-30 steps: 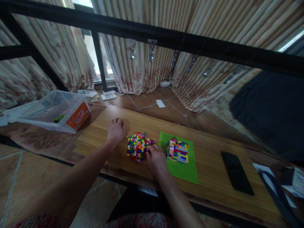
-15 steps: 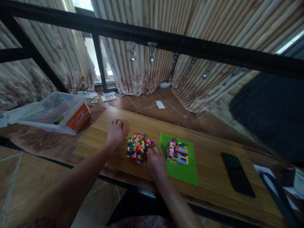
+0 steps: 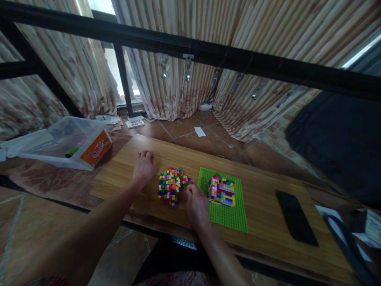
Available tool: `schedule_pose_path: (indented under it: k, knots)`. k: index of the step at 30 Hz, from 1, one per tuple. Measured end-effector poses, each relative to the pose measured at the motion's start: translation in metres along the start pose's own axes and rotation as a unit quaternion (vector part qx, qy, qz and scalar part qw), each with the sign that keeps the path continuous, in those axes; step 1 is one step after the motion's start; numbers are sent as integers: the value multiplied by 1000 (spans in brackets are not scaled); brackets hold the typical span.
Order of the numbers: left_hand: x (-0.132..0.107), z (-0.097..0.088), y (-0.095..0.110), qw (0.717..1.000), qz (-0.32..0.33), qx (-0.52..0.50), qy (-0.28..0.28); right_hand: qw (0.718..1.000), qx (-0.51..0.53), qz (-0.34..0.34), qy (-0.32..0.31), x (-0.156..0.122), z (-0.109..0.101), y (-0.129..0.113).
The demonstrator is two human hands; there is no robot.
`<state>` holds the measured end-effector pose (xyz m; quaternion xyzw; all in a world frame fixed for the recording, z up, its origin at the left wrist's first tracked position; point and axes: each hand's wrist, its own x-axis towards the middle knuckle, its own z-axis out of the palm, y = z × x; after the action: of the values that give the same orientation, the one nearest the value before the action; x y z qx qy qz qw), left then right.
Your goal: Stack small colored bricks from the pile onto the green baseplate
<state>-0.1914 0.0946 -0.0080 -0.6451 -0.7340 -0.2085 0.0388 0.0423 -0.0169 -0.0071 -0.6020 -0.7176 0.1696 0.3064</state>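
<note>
A heap of small multicoloured toy bricks lies between my hands on the wooden board. My right hand is at the heap's right edge, with thumb and fingers pressed together; whatever is between the fingertips is too small to make out. To its right, a block of coloured bricks in rows stands on a green studded baseplate. Left of the heap, my left hand rests palm down on the board with its fingers curled in, and no brick shows in it.
A black phone lies on the board's right part. At the left stands a clear plastic bin with an orange label. A dark metal rail with hanging clips crosses beyond the board, before striped curtains.
My right hand has drawn slightly back from the heap, its fingers closing into a tighter pinch. My left hand stays at the same place on the board. The view has shifted slightly.
</note>
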Motion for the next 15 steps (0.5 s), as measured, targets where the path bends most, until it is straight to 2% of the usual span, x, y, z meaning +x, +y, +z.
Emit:
schedule_pose_path:
  k: [7, 15]
  knots:
    - [1, 0, -1, 1000, -3, -6, -8, 999, 35, -3, 15, 3, 0, -2]
    - [1, 2, -2, 1000, 6, -3, 2, 999, -11, -49, 21, 7, 10, 3]
